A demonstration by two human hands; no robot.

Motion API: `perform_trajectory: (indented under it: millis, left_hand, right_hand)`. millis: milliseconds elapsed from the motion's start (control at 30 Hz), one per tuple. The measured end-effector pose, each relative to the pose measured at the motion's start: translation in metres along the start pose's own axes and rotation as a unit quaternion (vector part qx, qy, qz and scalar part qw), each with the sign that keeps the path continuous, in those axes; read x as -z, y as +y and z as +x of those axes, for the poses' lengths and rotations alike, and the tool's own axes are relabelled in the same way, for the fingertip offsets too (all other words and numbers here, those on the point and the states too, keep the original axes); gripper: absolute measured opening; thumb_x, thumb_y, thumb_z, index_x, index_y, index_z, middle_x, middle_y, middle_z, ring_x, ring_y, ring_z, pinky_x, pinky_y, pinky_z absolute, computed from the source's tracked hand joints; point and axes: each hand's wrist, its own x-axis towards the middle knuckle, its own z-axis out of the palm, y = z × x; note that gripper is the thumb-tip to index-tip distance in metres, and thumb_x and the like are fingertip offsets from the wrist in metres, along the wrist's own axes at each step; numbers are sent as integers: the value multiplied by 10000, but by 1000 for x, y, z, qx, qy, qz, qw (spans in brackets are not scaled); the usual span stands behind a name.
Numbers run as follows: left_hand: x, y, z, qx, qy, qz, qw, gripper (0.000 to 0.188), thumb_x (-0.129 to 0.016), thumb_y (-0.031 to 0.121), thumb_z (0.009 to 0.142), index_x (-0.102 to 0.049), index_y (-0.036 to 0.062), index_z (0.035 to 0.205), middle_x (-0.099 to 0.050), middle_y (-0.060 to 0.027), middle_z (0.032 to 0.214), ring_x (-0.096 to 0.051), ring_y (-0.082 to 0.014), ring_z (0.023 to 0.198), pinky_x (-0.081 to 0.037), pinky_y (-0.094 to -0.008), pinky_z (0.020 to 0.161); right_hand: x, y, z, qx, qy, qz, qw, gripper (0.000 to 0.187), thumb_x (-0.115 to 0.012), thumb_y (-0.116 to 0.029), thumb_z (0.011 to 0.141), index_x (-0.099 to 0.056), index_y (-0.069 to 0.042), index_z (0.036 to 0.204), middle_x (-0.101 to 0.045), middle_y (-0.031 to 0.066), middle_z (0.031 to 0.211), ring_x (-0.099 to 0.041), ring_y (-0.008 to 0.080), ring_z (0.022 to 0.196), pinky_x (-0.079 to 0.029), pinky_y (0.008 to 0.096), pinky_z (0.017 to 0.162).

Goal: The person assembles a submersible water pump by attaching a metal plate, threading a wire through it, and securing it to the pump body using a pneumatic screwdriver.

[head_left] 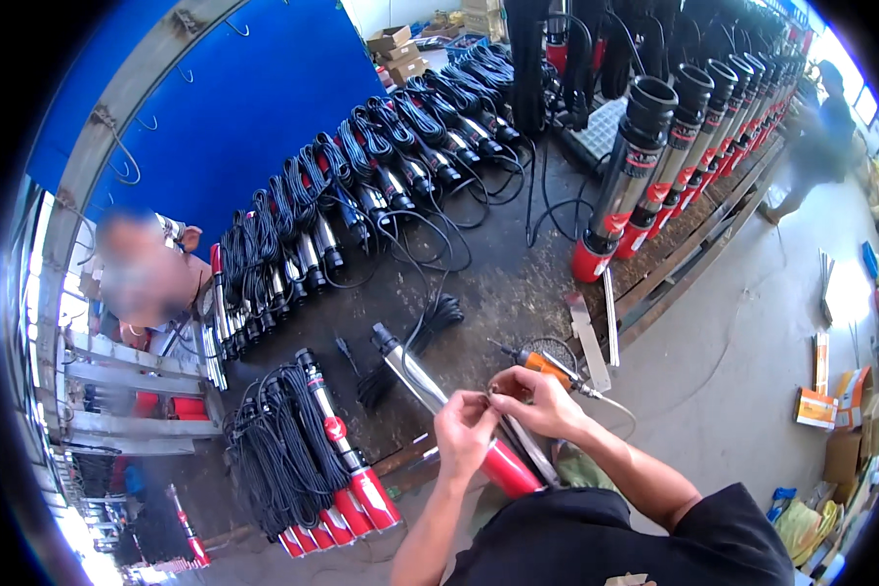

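My left hand (464, 430) and my right hand (537, 398) meet fingertip to fingertip over a long steel pump with a red base (430, 386) lying on the dark workbench (498, 283). Both pinch something very small between them; I cannot tell what it is. The pump's black cable (430, 322) coils off behind it. An orange-handled power screwdriver (547, 369) lies just beyond my right hand.
Rows of the same pumps with coiled black cables (381, 166) lie across the bench; a bundle of several (313, 449) sits at near left. Upright pumps (635, 166) line the right edge. Another person (142, 269) is at left, one more (820, 137) far right. Cardboard boxes (850, 410) lie on the floor.
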Motion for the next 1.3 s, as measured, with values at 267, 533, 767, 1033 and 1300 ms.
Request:
perform_trajectory:
  millis: [267, 533, 767, 1033, 1300]
  left_hand:
    - [64, -79, 301, -74, 108, 94, 987, 366, -658, 304, 918, -670, -56, 983, -696, -162, 975, -659, -245, 928, -514, -402, 813]
    - [51, -8, 327, -219, -51, 187, 956, 204, -584, 221, 1012, -684, 44, 1015, -700, -79, 784, -644, -187, 663, -454, -313, 585]
    - [62, 86, 200, -225, -56, 449, 863, 204, -580, 239, 975, -626, 40, 967, -679, -225, 862, -659, -451, 851, -507, -538, 709]
    - [193, -2, 201, -104, -148, 183, 966, 165, -676, 109, 869, -731, -36, 923, -739, -144, 912, -684, -186, 954, -488, -280, 872]
    - [221, -118, 233, -119, 59, 90, 987, 257, -696, 127, 824, -756, -24, 1023, -755, -147, 954, -679, -171, 973, -510, -314, 878]
  right_hand:
    - [6, 36, -72, -230, 113, -176, 950, 379, -745, -387, 853, -693, -27, 961, -701, 189, 832, -719, 312, 804, -546, 439, 728]
    - [8, -24, 44, -40, 148, -143, 978, 395, -663, -381, 967, -648, 8, 1036, -655, 127, 764, -619, 196, 706, -510, 379, 697]
    - [-13, -70, 222, 35, 238, -49, 969, 229, -649, -212, 937, -682, -21, 815, -631, 27, 713, -597, 120, 712, -506, 341, 659]
    - [-30, -45, 289, -63, 88, 45, 993, 361, -633, -398, 994, -662, -39, 983, -623, 0, 710, -385, 23, 509, -276, 208, 444]
    - [-171, 86, 222, -3, -95, -317, 944, 370, -788, -314, 816, -697, 23, 938, -684, 184, 719, -692, 310, 681, -529, 397, 674]
